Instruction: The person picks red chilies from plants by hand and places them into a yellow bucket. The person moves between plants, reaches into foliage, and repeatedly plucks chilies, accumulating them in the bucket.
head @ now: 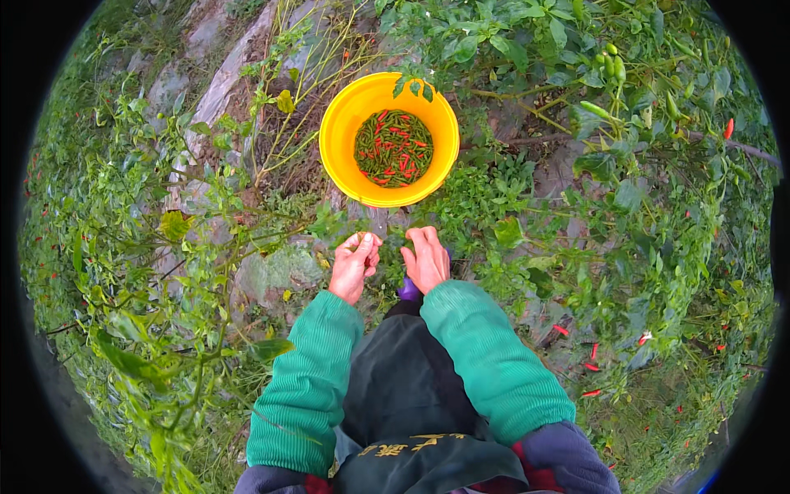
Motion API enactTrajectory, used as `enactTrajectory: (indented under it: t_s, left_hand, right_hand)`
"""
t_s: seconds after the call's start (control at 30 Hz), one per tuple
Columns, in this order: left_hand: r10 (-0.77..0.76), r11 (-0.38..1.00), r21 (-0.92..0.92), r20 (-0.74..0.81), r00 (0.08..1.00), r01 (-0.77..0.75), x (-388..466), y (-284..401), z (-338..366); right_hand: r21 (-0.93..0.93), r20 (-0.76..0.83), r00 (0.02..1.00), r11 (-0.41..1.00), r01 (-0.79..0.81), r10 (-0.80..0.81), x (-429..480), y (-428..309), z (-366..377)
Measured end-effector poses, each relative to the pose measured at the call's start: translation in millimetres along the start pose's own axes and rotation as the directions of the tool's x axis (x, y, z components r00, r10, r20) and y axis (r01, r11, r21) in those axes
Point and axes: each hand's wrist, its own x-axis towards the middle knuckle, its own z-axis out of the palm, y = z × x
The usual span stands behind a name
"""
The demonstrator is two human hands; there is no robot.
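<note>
A yellow plastic bucket (334, 133) stands on the ground ahead of my hands. Inside it lies a heap of small green and red chili peppers (394, 148). My left hand (355, 265) is just below the bucket's near rim, its fingers curled in and the thumb against them; whether something small is pinched there is hard to see. To its right, my right hand (427, 259) hangs palm down with bent fingers, the thumb apart, and nothing visible in it. A small gap separates the two hands, and neither touches the bucket.
Chili plants crowd both sides, with green chilies (614, 66) at upper right and a leafy branch (200, 364) at left. Loose red chilies (591, 367) lie at lower right. Plastic sheeting (225, 68) covers soil at upper left. A purple shoe (408, 289) shows below my hands.
</note>
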Motion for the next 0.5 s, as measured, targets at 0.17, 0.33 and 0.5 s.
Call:
enactTrajectory:
  t_s: [0.17, 0.33, 0.5]
  left_hand:
    - [-0.06, 0.998, 0.039, 0.03, 0.998, 0.058, -9, -21, -19]
    - [0.194, 0.878, 0.428, 0.089, 0.977, -0.214, 7, -55, -9]
    - [0.269, 0.574, 0.817, -0.128, 0.954, -0.052, 22, -79, 2]
  right_hand:
    - [0.123, 0.011, 0.99, 0.983, -0.14, 0.14, 2, 21, 9]
    - [0.462, 0.261, 0.858, 0.724, -0.513, 0.441, -12, 51, 7]
    - [0.416, 0.265, 0.845, 0.735, -0.535, 0.465, -27, 61, 14]
